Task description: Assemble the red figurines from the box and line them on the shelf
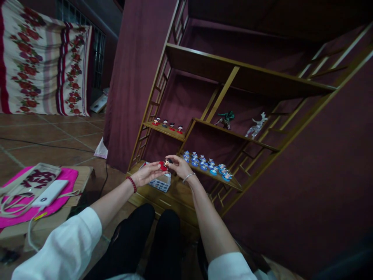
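gripping small figurine [166,163] by its red base in left hand [148,173], w/ fingers stretched along from approx. 8 o'clock. pinching its dark-haired head end w/ thumb & fingertips of right hand [180,166], reaching from approx. 4 o'clock; can't tell how firmly. so: held btwn both hands, up in front of shelf unit [223,93], at centre of clock, not resting on any surface.

prob. light & stiff, moulded-plastic type; maybe a bit slick, likely fragile around narrow neck. best taken by broad red base, w/ only soft touch on head.

tipped over, not upright, w/ long axis from red base (approx. 8 o'clock) to dark head (approx. 2 o'clock). can't tell which way face looks, too small & part covered by fingers.

wearing red bead bracelet [133,184] on left wrist, thin bangle [189,177] on right.

just below, approx. 6–7 o'clock: printed box [162,185], partly behind left hand. at 12 o'clock, on small upper shelf: red-based figurines [172,126] in a row. at 3 o'clock, on lower shelf: blue figurines [204,165], grouped in rows. farther, approx. 2 o'clock: dark green figure [225,119], then pale deer-like ornament [257,125] to its right.

well apart, btwn 8 & 9 o'clock: white power bank [52,193] on pink cloth [68,182]. at 10 o'clock: flowered hanging cloth [43,66].
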Tool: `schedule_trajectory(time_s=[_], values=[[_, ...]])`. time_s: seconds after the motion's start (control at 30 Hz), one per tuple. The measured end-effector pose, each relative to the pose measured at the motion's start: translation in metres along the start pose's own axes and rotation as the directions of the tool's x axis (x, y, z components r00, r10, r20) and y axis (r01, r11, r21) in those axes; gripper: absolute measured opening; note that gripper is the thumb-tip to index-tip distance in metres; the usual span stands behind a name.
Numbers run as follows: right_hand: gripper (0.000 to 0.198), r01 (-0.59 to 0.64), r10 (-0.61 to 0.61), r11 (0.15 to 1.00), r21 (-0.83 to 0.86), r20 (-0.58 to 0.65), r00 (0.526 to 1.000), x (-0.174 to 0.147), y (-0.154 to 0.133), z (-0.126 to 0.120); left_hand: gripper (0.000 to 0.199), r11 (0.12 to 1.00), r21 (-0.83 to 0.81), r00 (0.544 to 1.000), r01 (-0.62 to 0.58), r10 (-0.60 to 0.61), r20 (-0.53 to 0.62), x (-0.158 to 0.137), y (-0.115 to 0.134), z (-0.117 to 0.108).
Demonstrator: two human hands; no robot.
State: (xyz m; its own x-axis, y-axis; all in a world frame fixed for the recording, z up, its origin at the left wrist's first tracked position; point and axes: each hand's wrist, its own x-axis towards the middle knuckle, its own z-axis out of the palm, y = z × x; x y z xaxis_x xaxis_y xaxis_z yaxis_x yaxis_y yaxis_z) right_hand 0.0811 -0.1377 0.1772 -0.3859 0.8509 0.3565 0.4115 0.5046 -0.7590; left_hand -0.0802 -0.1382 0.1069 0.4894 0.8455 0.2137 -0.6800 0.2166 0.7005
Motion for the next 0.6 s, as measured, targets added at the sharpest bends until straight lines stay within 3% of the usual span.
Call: schedule_trajectory(time_s=[0.23,0.43,0.6], values=[[0.031,0.047,-0.046,0.997,-0.069,0.016,0.999,-0.005,-0.006,-0.002,0.025,1.000,-0.008,1.000,0.001,-0.001,0.029,-0.005,0.001,0.005],[0.030,0.034,-0.031,0.979,-0.200,0.019,0.999,-0.009,-0.011,0.000,0.022,0.999,0.031,0.999,0.040,-0.039,-0.035,-0.010,-0.003,0.007],[0.027,0.040,-0.031,0.956,-0.289,0.036,0.999,-0.011,-0.017,-0.002,0.024,0.998,0.042,0.999,0.047,-0.046,-0.023,-0.007,-0.008,0.007]])
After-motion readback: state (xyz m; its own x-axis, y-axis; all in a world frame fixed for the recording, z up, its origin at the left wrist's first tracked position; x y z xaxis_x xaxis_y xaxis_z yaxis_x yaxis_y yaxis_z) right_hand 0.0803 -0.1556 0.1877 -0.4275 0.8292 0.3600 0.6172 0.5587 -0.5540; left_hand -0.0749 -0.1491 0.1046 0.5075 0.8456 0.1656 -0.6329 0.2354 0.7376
